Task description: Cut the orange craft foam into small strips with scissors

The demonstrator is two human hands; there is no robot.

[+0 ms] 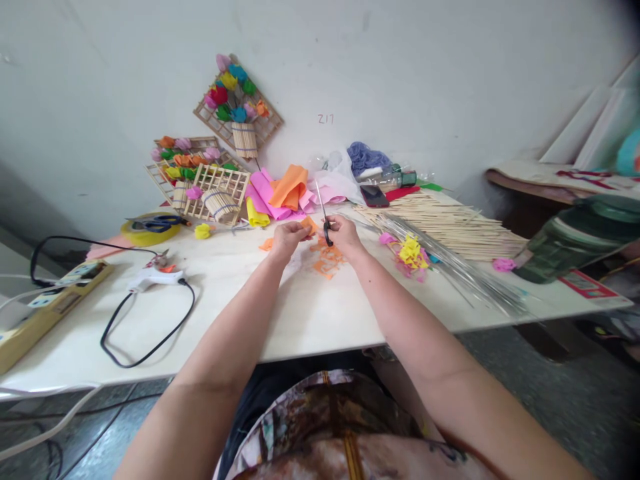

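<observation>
- Where the person sits, a wide pale table [310,320] fills the space in front of them and runs back to a white wall.
- Against that wall lean several stick frames with paper flowers [239,107], one high up and others lower down to its left.
- On the right side of the table lies a broad heap of thin wooden sticks [450,223], with a bundle of metal wires [460,273] fanned out in front of it.
- A stack of pink and orange sheets [283,190] is piled at the back centre, just behind the hands.
- On the left, a power strip [55,300] sits at the table edge, and a white glue gun [155,277] lies near it with its black cord looping forward.
- A yellow tape roll [150,230] lies further back on the left, with blue-handled scissors resting on top of it.
- A dark phone [374,195] lies at the back, right of the sheets.
- The right hand [343,233] has its fingers closed through the black handles of small scissors [324,220], blades pointing up and away.
- The left hand [287,237] pinches a small orange paper piece [309,225] between thumb and fingertips, held just above the table, touching the scissors.
- Orange scraps [327,261] lie on the table directly below both hands.
- Small yellow and pink cut-outs [411,253] sit just right of the right hand.
</observation>
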